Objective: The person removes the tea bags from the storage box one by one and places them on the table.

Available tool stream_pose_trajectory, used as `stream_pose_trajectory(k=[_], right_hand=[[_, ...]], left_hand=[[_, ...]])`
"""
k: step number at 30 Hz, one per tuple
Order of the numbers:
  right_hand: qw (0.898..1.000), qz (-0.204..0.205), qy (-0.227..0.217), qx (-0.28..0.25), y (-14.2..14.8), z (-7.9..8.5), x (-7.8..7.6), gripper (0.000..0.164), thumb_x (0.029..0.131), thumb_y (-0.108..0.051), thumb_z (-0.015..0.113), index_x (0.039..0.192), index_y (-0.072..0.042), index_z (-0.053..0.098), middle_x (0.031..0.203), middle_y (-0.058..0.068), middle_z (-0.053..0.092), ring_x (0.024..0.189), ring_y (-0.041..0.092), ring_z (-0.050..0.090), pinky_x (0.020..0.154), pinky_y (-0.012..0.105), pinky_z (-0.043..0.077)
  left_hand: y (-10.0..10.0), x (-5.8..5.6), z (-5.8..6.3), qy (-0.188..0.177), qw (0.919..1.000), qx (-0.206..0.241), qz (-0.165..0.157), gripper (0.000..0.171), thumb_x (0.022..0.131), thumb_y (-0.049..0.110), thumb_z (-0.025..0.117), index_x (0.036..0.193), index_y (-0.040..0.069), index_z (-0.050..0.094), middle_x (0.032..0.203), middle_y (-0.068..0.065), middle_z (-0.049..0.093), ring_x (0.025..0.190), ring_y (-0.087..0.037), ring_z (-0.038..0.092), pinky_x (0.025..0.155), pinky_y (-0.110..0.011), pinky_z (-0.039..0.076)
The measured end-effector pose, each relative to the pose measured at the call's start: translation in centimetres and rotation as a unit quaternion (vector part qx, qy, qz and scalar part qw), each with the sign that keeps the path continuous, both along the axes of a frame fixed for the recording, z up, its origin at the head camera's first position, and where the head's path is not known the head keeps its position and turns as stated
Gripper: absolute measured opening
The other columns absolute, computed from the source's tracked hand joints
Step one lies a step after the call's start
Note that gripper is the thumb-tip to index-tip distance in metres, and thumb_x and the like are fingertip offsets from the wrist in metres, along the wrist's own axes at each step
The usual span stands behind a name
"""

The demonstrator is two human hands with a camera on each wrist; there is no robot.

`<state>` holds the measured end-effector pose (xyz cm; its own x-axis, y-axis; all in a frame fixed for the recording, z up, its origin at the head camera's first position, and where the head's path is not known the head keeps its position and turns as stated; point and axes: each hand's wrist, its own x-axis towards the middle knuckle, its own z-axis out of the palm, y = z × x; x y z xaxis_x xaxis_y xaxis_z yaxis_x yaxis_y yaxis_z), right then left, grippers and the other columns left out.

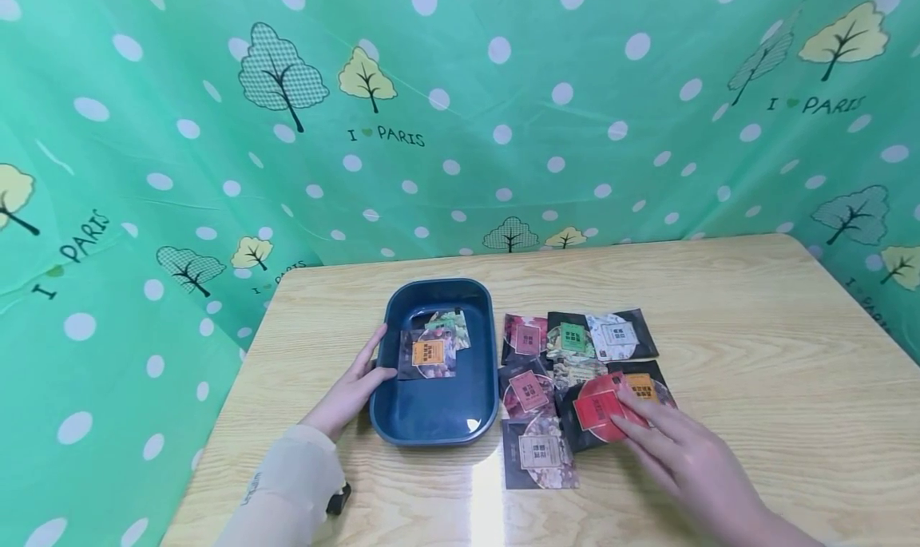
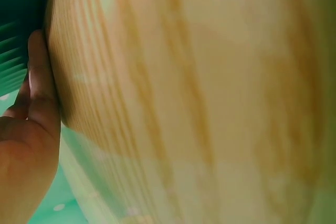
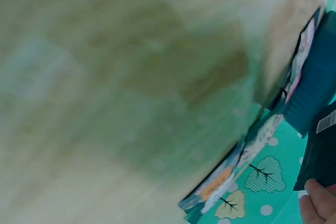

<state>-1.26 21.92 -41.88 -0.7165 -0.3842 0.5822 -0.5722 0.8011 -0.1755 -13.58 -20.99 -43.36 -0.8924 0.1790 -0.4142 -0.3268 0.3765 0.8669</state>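
Observation:
A dark blue rectangular tub [image 1: 424,419] stands on the table with two overlapping packets in it, one with an orange label [image 1: 429,354] above one with a green label [image 1: 460,329]. My left hand [image 1: 352,391] holds the tub's left rim, thumb over the edge and fingers along the outer wall. The right hand [image 1: 676,443] pinches a flat packet with a red label [image 1: 598,410] by its right side, over the other packets. In the right wrist view, this packet's dark back [image 3: 320,153] shows a barcode, raised off the table.
Several packets lie close together right of the tub, among them a pale grey-labelled one [image 1: 541,453], a white one [image 1: 620,334] and an orange-labelled one [image 1: 650,383]. A small black object [image 1: 339,499] is by the left sleeve. A green patterned cloth [image 1: 460,132] hangs behind the wooden table [image 1: 776,331].

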Motion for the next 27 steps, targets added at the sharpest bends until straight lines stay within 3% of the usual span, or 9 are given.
stream_pose_trajectory(k=[3,6,7,10,14,19,21,24,27], right_hand=[[0.999,-0.026,-0.026,0.030,0.2,-0.2,0.7,0.061,0.104,-0.055,0.027,0.111,-0.020,0.077,0.128,0.004,0.069,0.117,0.017,0.064,0.105,0.030,0.047],[0.996,-0.041,-0.052,0.052,0.4,-0.4,1.1,0.038,0.100,-0.048,0.052,0.113,-0.022,0.077,0.129,0.002,0.068,0.108,0.023,0.068,0.083,0.046,0.056],[0.996,-0.045,-0.060,0.056,0.4,-0.4,1.2,0.031,0.096,-0.043,0.061,0.113,-0.022,0.076,0.129,0.001,0.068,0.109,0.023,0.068,0.084,0.046,0.056],[0.994,-0.049,-0.076,0.057,0.4,-0.6,1.4,0.037,0.078,-0.026,0.079,0.115,-0.024,0.076,0.130,0.002,0.067,0.110,0.024,0.067,0.084,0.046,0.056],[0.994,-0.044,-0.082,0.060,0.6,-1.1,1.6,0.044,0.072,-0.021,0.081,0.116,-0.026,0.075,0.131,0.003,0.067,0.110,0.025,0.068,0.084,0.046,0.057],[0.995,-0.022,-0.063,0.070,0.7,-1.7,1.7,0.030,0.096,-0.044,0.059,0.112,-0.025,0.077,0.126,0.002,0.070,0.106,0.024,0.069,0.081,0.042,0.058],[0.995,-0.016,-0.056,0.077,0.7,-1.9,1.7,0.031,0.097,-0.046,0.057,0.109,-0.025,0.078,0.124,0.002,0.071,0.105,0.023,0.070,0.080,0.041,0.058],[0.994,-0.020,-0.065,0.088,0.6,-2.2,1.9,0.024,0.083,-0.034,0.075,0.106,-0.026,0.079,0.122,0.001,0.072,0.103,0.022,0.070,0.080,0.039,0.058],[0.991,-0.030,-0.082,0.104,0.4,-2.4,2.1,0.037,0.068,-0.024,0.086,0.104,-0.028,0.079,0.122,0.001,0.072,0.102,0.021,0.070,0.080,0.038,0.059]], left_hand=[[0.0,0.0,-0.1,-0.001,1.0000,0.000,-0.001,0.074,0.099,0.032,0.055,0.152,0.057,0.011,0.168,-0.005,0.000,0.153,-0.040,0.005,0.120,-0.059,0.014],[-0.1,0.0,-0.1,-0.002,1.0000,-0.001,0.001,0.073,0.099,0.032,0.055,0.151,0.058,0.011,0.168,-0.002,-0.001,0.154,-0.039,0.004,0.120,-0.059,0.013],[-0.1,0.0,-0.1,-0.003,1.0000,-0.002,0.002,0.073,0.099,0.032,0.055,0.151,0.059,0.011,0.168,-0.002,-0.001,0.154,-0.039,0.004,0.120,-0.059,0.013],[-0.1,-0.1,-0.2,-0.004,1.0000,-0.003,0.005,0.072,0.098,0.032,0.055,0.149,0.060,0.012,0.168,0.000,-0.001,0.154,-0.038,0.004,0.120,-0.059,0.013],[0.0,-0.1,-0.3,-0.005,1.0000,-0.002,0.005,0.072,0.098,0.032,0.055,0.149,0.061,0.013,0.168,0.000,-0.002,0.154,-0.038,0.004,0.120,-0.059,0.013],[0.0,-0.1,-0.3,-0.007,1.0000,-0.002,0.005,0.073,0.098,0.031,0.055,0.150,0.060,0.012,0.168,-0.001,-0.001,0.154,-0.039,0.005,0.120,-0.059,0.013],[0.0,-0.1,-0.3,-0.008,0.9999,-0.003,0.007,0.073,0.098,0.031,0.055,0.150,0.060,0.012,0.168,-0.001,-0.001,0.154,-0.038,0.004,0.120,-0.059,0.013],[0.0,-0.1,-0.3,-0.007,0.9999,-0.003,0.007,0.072,0.098,0.032,0.055,0.149,0.060,0.012,0.168,0.000,-0.002,0.154,-0.039,0.003,0.120,-0.060,0.012],[0.0,-0.2,-0.3,-0.010,0.9999,-0.003,0.009,0.072,0.098,0.033,0.055,0.149,0.061,0.013,0.168,0.001,-0.003,0.154,-0.038,0.003,0.120,-0.060,0.012]])
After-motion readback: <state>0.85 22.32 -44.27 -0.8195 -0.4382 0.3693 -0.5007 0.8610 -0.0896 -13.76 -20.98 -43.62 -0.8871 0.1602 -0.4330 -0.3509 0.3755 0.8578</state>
